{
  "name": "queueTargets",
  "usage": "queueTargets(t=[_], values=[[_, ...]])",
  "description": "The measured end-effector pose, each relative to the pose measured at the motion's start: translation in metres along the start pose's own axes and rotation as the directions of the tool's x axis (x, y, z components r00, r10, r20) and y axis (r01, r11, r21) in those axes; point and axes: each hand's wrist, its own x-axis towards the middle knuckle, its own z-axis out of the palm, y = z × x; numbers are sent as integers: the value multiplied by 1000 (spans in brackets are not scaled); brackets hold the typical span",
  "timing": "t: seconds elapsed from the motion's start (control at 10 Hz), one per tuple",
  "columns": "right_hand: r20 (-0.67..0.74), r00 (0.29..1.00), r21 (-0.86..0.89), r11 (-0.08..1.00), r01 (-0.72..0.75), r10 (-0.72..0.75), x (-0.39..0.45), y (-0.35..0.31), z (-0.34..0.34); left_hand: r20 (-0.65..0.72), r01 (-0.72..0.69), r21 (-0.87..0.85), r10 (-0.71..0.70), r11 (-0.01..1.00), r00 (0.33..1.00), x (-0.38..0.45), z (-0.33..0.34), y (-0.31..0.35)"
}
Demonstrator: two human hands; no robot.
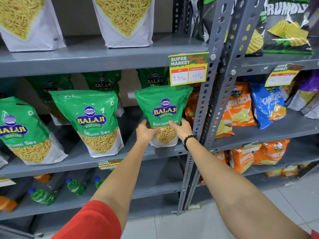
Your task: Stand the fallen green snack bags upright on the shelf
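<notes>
A green Balaji Ratlami Sev bag (163,104) stands upright at the right end of the middle grey shelf (82,160). My left hand (146,131) grips its lower left side and my right hand (181,129) grips its lower right side, thumbs on the front. Two more green bags stand on the same shelf, one in the middle (91,121) and one at the left (22,131), both leaning slightly. Further green bags (103,83) stand behind them in shadow.
A perforated grey upright post (205,107) rises just right of the held bag, with a yellow price tag (188,69) above it. Orange and blue chip bags (241,107) fill the right-hand unit. White sev pouches (124,21) sit above, green bottles (76,186) below.
</notes>
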Motion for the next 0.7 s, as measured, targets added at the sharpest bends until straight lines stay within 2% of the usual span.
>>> queueTargets(t=[0.4,0.5,0.6,0.7], values=[[-90,995,30,999,-29,32,-20,-8,7,-28,0,45,1,999,1000,-12,-12,5],[-136,990,-46,999,26,-32,-34,-11,12,-57,-30,92,35,995,998,-21,-21,7],[-183,948,-308,931,197,-261,-61,-20,23,-149,-193,264,238,945,960,-44,-37,13],[-151,895,-520,804,290,-420,-82,-33,28,-188,-319,396,417,861,889,-65,-50,23]])
